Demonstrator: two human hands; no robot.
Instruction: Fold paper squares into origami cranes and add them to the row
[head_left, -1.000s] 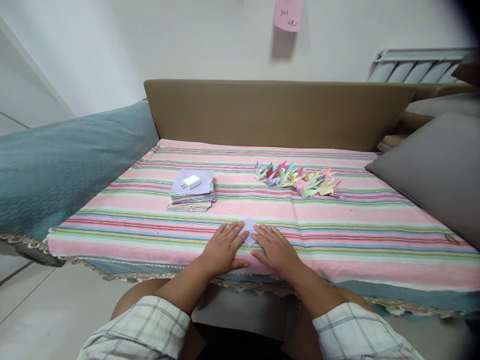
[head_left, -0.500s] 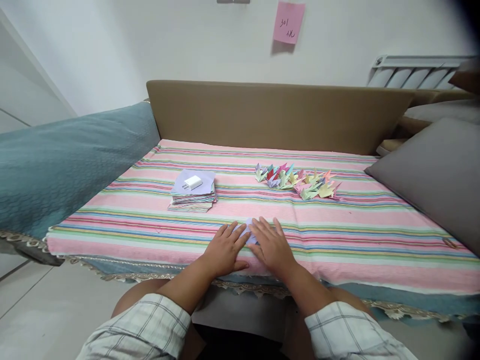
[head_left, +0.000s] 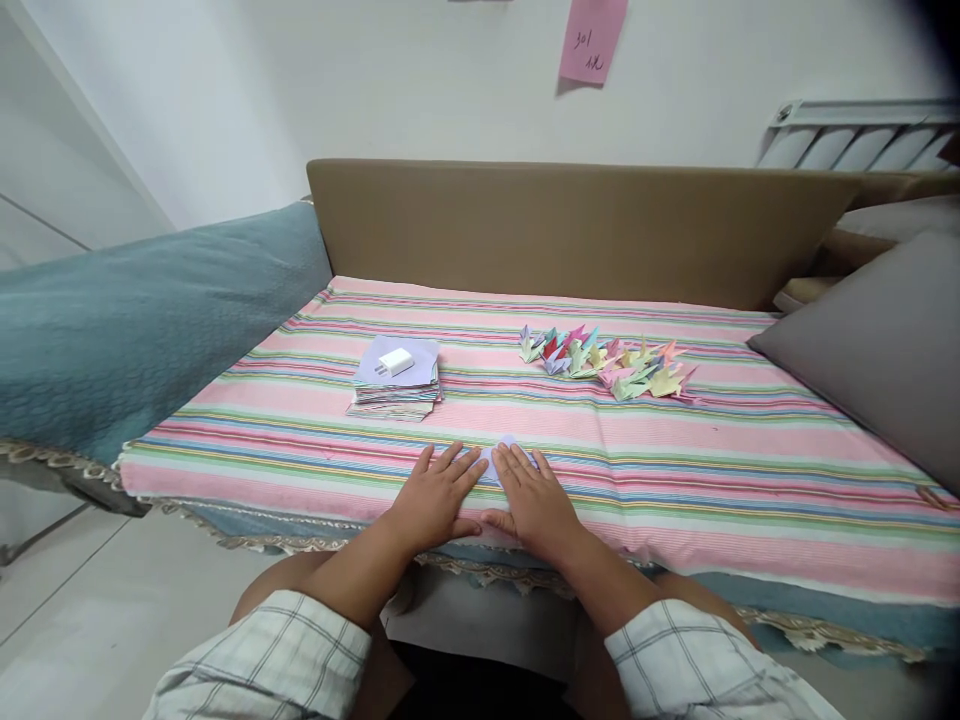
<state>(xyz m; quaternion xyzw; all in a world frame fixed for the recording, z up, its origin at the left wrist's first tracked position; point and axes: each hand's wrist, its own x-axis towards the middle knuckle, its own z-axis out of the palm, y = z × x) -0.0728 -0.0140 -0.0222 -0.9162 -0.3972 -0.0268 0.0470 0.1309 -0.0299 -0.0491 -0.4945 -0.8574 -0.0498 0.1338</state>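
Both hands lie flat, fingers stretched out, on a small folded lilac paper (head_left: 491,459) near the front edge of the striped cloth (head_left: 675,450). My left hand (head_left: 435,497) covers the paper's left side. My right hand (head_left: 531,497) presses its right side, and only a narrow strip of paper shows between the fingers. Behind them to the left is a stack of coloured paper squares (head_left: 396,390) with a white charger plug (head_left: 395,362) on top. A pile of several folded paper cranes (head_left: 609,362) lies to the back right.
A brown sofa backrest (head_left: 570,225) runs behind the cloth. A teal blanket (head_left: 135,320) drapes on the left, a grey cushion (head_left: 877,340) leans on the right. A pink note (head_left: 592,40) hangs on the wall near a white radiator (head_left: 862,135).
My right hand slid leftwards over the paper, so less of it shows between the hands. The view has shifted a little to the left.
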